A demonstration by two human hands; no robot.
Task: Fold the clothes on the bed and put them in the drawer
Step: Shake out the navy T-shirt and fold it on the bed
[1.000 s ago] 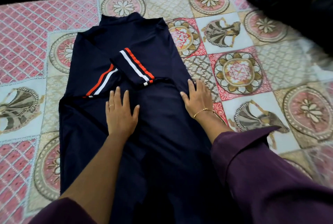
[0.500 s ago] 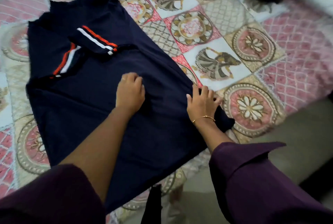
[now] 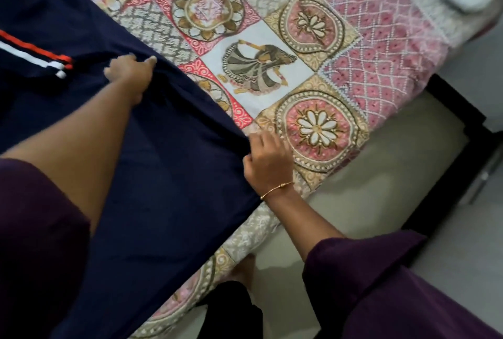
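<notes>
While navy shirt [image 3: 168, 164] lies flat on bed [image 3: 313, 28], left hand [image 3: 130, 71] and right hand [image 3: 268, 160] both pinch its right edge; fabric soft, light, limp, so hold edge at two spaced points

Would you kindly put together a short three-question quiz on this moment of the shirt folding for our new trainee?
1. True or false: the right hand pinches the edge of the navy shirt.
2. Where does the left hand grip the shirt? A) along its right edge, farther up than the right hand B) at the collar C) on the striped sleeve cuff
3. Fill in: the right wrist wears a gold ____.

Key: 1 true; 2 A; 3 bracelet. The shirt lies on the patterned bedspread.
</notes>
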